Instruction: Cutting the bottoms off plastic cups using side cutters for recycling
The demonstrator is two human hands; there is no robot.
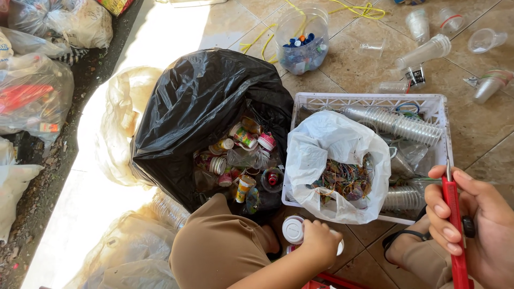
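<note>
Right hand (479, 225) at 4 o'clock, fingers wrapped around a red utility knife (454, 230), blade up. Left hand (316, 241) at 6 o'clock, closed over a white-lidded cup (293, 229) on the tiles. Likely lid-cutting step; blade must meet lid. Beyond: white bag (326, 144) in crate (369, 99), black sack (193, 107) at 11 o'clock.

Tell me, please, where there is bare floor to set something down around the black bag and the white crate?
Bare tile lies between the clear plastic tub of bottle caps and the scattered clear cups, and right of the white plastic crate. A sunlit strip runs left of the black plastic bag. It is crowded near the left hand and the right hand holding a red cutter.
</note>
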